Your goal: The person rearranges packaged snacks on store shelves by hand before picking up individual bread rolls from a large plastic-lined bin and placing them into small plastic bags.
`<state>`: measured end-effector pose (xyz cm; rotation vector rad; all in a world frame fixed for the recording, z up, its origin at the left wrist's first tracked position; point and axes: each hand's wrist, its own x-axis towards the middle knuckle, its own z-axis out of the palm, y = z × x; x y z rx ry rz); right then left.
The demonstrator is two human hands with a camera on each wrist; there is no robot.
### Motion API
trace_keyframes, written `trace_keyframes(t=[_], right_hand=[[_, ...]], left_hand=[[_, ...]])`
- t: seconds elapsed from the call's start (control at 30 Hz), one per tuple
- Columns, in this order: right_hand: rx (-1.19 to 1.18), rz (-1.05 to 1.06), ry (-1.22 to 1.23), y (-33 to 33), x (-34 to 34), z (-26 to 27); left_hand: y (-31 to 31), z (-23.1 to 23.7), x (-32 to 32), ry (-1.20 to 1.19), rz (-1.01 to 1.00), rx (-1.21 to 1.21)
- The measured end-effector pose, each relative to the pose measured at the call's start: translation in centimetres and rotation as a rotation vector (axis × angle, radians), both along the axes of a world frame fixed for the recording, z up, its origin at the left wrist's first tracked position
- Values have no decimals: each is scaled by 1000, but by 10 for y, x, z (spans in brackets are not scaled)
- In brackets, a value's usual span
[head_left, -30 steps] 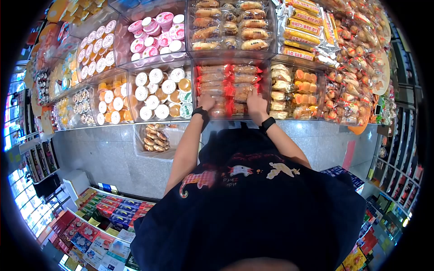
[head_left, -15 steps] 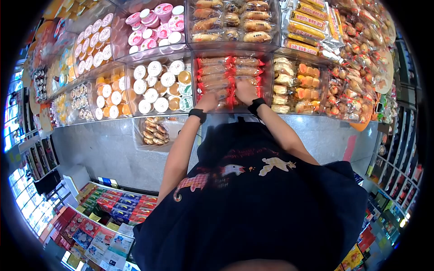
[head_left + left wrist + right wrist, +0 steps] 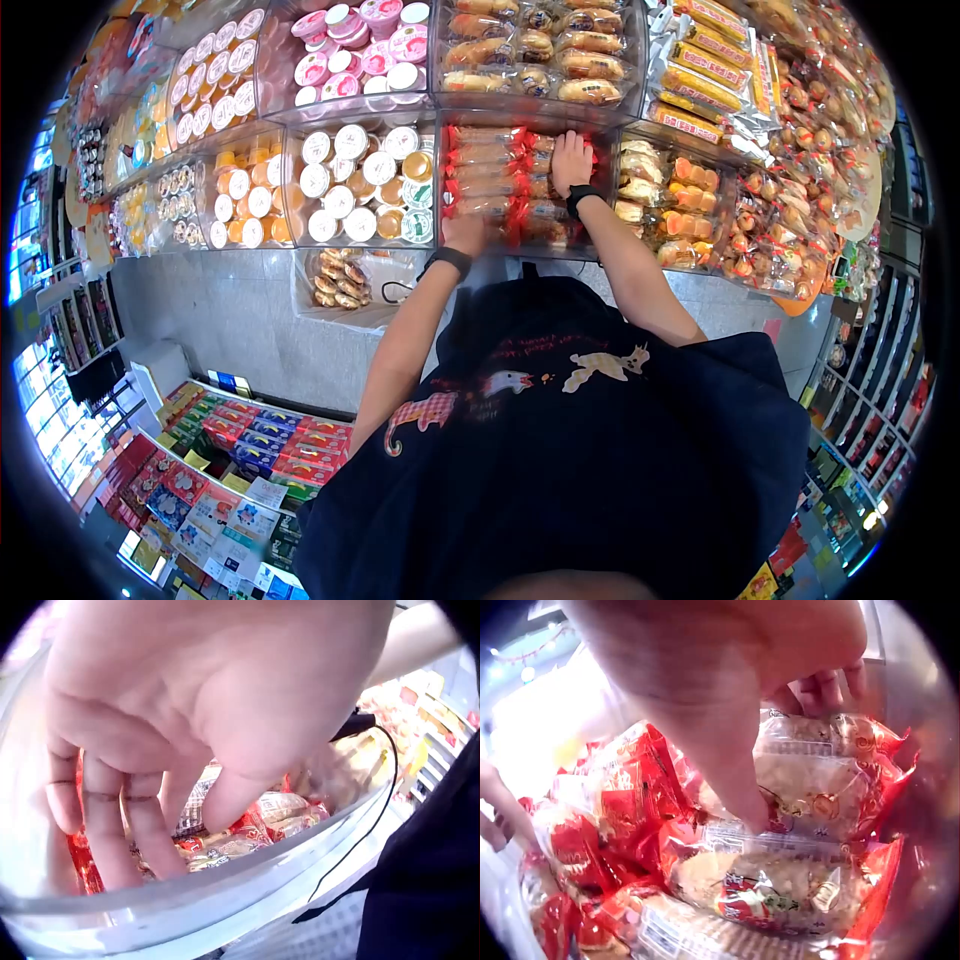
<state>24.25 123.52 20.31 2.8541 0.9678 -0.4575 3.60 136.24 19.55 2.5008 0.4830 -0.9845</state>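
Note:
Clear packets of bread-like snacks with red ends (image 3: 485, 160) lie in two columns inside a clear plastic bin (image 3: 437, 185). My left hand (image 3: 466, 235) is at the bin's front left corner. In the left wrist view its fingers (image 3: 105, 817) reach down inside the front wall beside red wrapping, thumb apart from them. Over the right column lies my right hand (image 3: 572, 160), fingers stretched toward the back. The right wrist view shows its thumb (image 3: 739, 791) touching down between a near packet (image 3: 772, 889) and a farther packet (image 3: 810, 791), with the fingertips beyond the farther one.
White-lidded cups (image 3: 350, 190) fill the bin to the left, and wrapped cakes (image 3: 690, 205) the one to the right. Behind are pink tubs (image 3: 380, 55) and bagged buns (image 3: 590, 60). A box of baked goods (image 3: 340, 280) stands below the counter's front edge, left of my body.
My right hand has moved from the near part of the bin to farther back over the right column. The left hand has drawn slightly nearer the front wall.

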Motion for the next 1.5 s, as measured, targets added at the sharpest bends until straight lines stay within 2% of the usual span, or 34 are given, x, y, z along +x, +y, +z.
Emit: trace_keyframes(t=[0.03, 0.1, 0.13, 0.17, 0.23, 0.27, 0.37, 0.4, 0.43, 0.47, 0.5, 0.53, 0.57, 0.63, 0.67, 0.73, 0.77, 0.8, 0.83, 0.87, 0.9, 0.93, 0.97, 1.0, 1.03, 1.07, 1.1, 1.17, 1.2, 1.27, 1.3, 1.37, 1.43, 1.5], right_hand=[[-3, 4, 9, -3, -2, -11], [53, 102, -201, -12, -2, -37], [0, 104, -110, -15, -1, -36], [-3, 106, -107, -12, -1, -17], [53, -78, 154, -7, -10, 41], [79, -47, -3, -8, -20, 44], [112, -52, 87, -6, -32, 96], [155, 35, 60, -10, -35, 100], [154, 35, 59, -13, -37, 106], [208, 60, 227, -17, -40, 114], [261, 84, 397, -20, -44, 122], [302, 134, 459, -23, -50, 131], [300, 135, 459, -21, -57, 131], [84, 245, 638, -8, -73, 124], [81, 243, 638, -6, -81, 99], [439, 182, 779, -6, -103, 38], [438, 177, 783, 7, -108, 53], [429, 244, 782, 20, -109, 69], [422, 310, 783, 27, -111, 80], [473, 276, 725, 23, -118, 50], [476, 271, 729, 19, -122, 36], [517, 286, 700, 15, -124, 27], [557, 303, 668, 12, -124, 18], [556, 302, 665, 11, -125, 0], [567, 406, 541, 12, -125, -20], [576, 507, 414, 15, -124, -21], [579, 504, 414, 12, -122, -20], [320, 390, 615, 9, -113, 28], [327, 391, 615, 9, -111, 49], [128, 259, 627, 7, -106, 80], [130, 262, 626, 3, -104, 81], [199, 353, 696, -9, -98, 81], [259, 347, 789, -12, -92, 61], [422, 406, 923, -10, -89, 58]], left_hand=[[1, -8, -3, -83, 42, -1], [6, -9, -4, -106, 27, 18], [8, -10, -4, -135, 9, 37], [10, -6, -2, -134, 10, 33], [16, 3, 2, -131, 9, -41], [22, -3, 2, -130, 7, -42], [31, -11, 2, -150, -69, -143], [31, -5, 2, -228, 110, -351], [32, 3, 4, -305, 292, -556], [36, 16, 8, -304, 293, -557], [40, 28, 12, -269, 356, -679], [42, 39, 16, -235, 420, -801], [43, 47, 20, -235, 421, -803], [43, 59, 28, -114, 926, -952], [42, 66, 33, 1, 1089, -1033], [45, 41, 34, -19, 1048, -985], [44, 52, 37, -43, 1005, -934], [40, 65, 39, -18, 1153, -927], [42, 36, 35, -13, 1154, -923], [46, -14, 28, -72, 756, -744], [48, -42, 23, -127, 359, -556], [41, -9, 25, -140, 189, -305], [33, 12, 22, -141, 186, -306], [25, 28, 18, -309, 86, -41], [17, 47, 14, -472, -14, 227], [14, 73, 14, -624, 68, 195], [15, 74, 13, -623, 65, 196], [22, 74, 6, -536, 73, -510], [22, 40, -1, -517, -24, -331], [22, 25, -7, -500, 21, -314], [20, 21, -10, -479, 73, -306], [14, 23, -15, -514, 121, -272], [12, 16, -21, -591, 63, -145], [15, 13, -22, -540, 62, -160]])
